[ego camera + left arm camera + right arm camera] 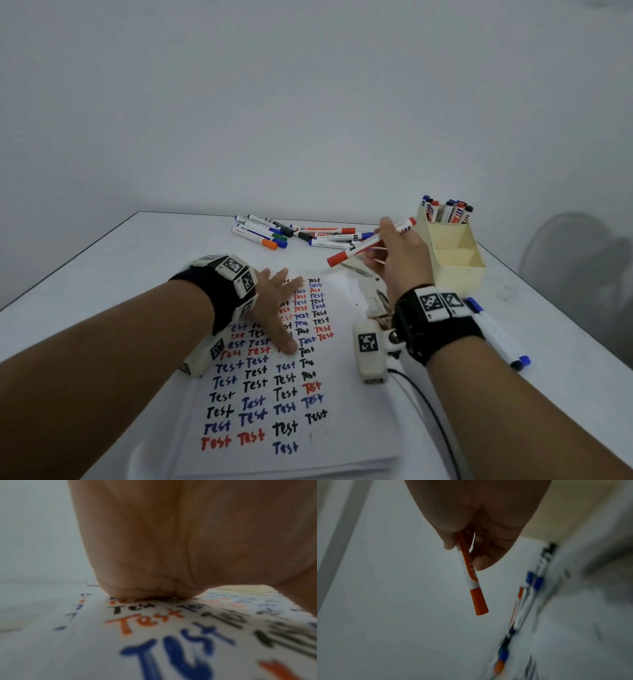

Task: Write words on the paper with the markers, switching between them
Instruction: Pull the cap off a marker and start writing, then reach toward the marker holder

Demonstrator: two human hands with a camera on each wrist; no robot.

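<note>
A white sheet of paper (346, 442) lies on the table, covered with rows of "Test" in black, blue and red. My left hand (277, 308) lies flat on its upper part, fingers spread; in the left wrist view the palm (154, 561) presses on the paper (85, 649). My right hand (394, 253) is raised above the paper's far right corner and grips a capped red marker (363, 248), cap pointing left and down. In the right wrist view the fingers (488, 559) pinch the red marker (471, 577) by its barrel.
Several loose markers (294, 233) lie in a pile at the table's far side. A cream holder (452, 253) with several markers stands at the back right. Two blue markers (496, 332) lie right of my right wrist. A black cable (435, 421) runs beside the paper.
</note>
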